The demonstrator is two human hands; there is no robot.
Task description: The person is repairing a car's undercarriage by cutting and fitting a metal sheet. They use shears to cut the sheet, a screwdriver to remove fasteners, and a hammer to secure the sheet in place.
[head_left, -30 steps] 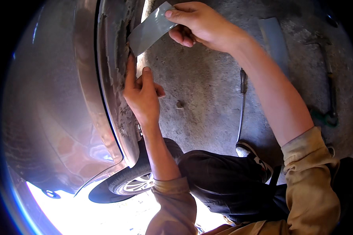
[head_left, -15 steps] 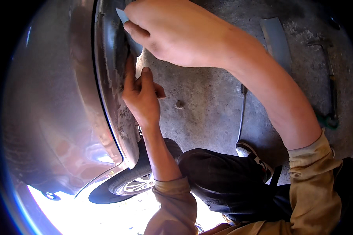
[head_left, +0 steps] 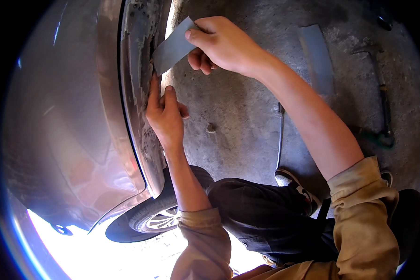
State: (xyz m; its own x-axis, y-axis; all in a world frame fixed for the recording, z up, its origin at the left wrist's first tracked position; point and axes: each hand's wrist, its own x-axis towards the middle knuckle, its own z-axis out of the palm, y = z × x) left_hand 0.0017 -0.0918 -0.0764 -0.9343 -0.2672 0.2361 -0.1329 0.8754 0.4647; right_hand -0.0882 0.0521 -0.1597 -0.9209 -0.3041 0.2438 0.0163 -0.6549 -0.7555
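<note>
A thin grey rectangular strip (head_left: 171,45) is pinched by its upper right corner in my right hand (head_left: 228,49), its far end against the corroded, rough sill (head_left: 135,65) along the car body. My left hand (head_left: 165,119) lies just below that end, index finger on the sill's edge, thumb raised and apart, holding nothing I can see; the index fingertip is at or very near the strip. The brown-grey car door (head_left: 65,116) fills the left of the head view, with a dark seam beside the sill.
A bent grey metal piece (head_left: 316,56), a hammer (head_left: 382,102) and a long thin-shafted tool (head_left: 280,135) lie on the concrete floor (head_left: 233,116) to the right. A car wheel (head_left: 156,219) stands below the sill. My knee and shoe are at the lower middle.
My right hand first swung left over the sill, hiding most of the strip, then moved back right, bringing it into view. My left hand stays nearly in place.
</note>
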